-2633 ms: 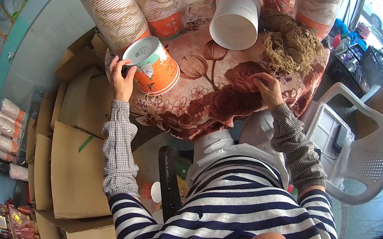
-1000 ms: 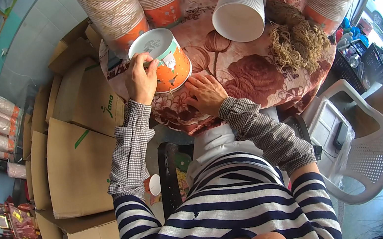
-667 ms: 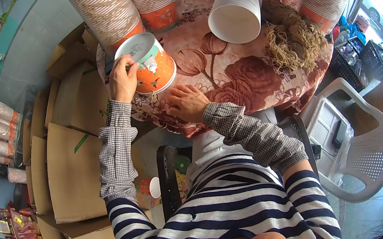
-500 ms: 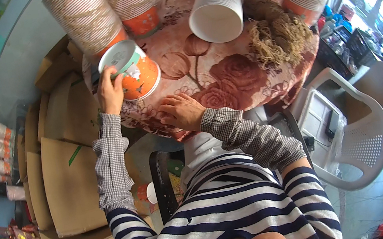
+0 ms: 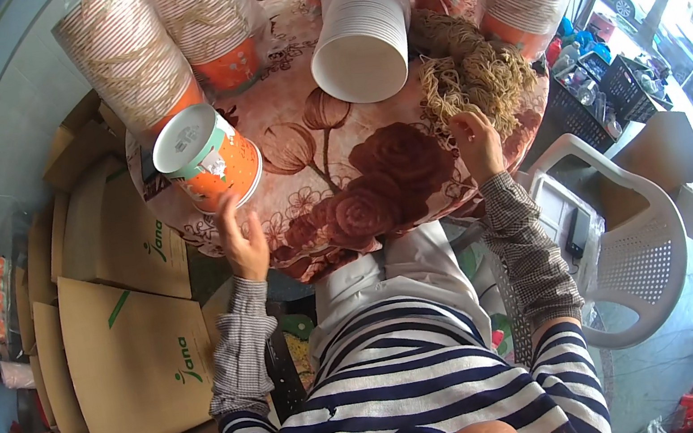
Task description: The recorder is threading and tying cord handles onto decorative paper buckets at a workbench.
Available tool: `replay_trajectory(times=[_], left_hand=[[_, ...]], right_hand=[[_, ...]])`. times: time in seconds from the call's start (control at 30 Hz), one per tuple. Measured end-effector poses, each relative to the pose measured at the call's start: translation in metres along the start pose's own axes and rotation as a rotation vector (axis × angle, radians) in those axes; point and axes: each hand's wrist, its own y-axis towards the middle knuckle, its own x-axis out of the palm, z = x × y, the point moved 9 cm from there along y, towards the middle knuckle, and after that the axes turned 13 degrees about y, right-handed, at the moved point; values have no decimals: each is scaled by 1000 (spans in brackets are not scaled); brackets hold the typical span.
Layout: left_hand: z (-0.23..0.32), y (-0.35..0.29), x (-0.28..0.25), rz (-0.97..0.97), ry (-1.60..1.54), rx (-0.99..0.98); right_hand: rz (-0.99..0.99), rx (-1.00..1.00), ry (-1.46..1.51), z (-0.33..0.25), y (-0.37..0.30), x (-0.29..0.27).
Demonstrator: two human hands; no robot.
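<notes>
An orange paper tub (image 5: 217, 169) with a green-and-white band stands upside down at the table's left, its recessed base facing up. Just below its rim is my left hand (image 5: 244, 242), fingers apart and holding nothing. On the right, my right hand (image 5: 479, 146) reaches the near edge of a bundle of tan string (image 5: 482, 72), its fingers closed together on some strands. A nested stack of white tubs (image 5: 360, 42) lies on its side between them, mouth toward me.
Tall stacks of orange tubs (image 5: 127, 61) line the table's far side, some in clear plastic. A flowered cloth (image 5: 298, 197) covers the table. Cardboard boxes (image 5: 138, 358) stand at the left, and a white plastic chair (image 5: 644, 260) and black crates (image 5: 574, 108) at the right.
My left hand has let go of the orange tub's base and dropped toward its rim. My right hand has moved from the table's front edge rightward to the string.
</notes>
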Motion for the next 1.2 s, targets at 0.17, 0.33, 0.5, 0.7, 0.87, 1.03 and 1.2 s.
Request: replay_trajectory(times=[0.17,0.33,0.5,0.7,0.87,1.03,1.2], left_hand=[[8,-22,38,-154,-18,-14],[39,-2,45,-180,-83,-33],[97,5,76,-306,-263,50],[140,13,102,-382,-412,130],[135,23,136,-533,-759,-189],[119,36,174,-737,-1171,-581],[114,51,197,-939,-1125,-509]], right_hand=[[-98,-29,-270,6,1,16],[-144,34,-238,1,-17,30],[-43,69,-158,-5,-5,23],[-149,75,-226,0,0,49],[-336,47,299,-52,-7,94],[-437,462,895,-64,10,126],[-379,466,810,-37,32,120]])
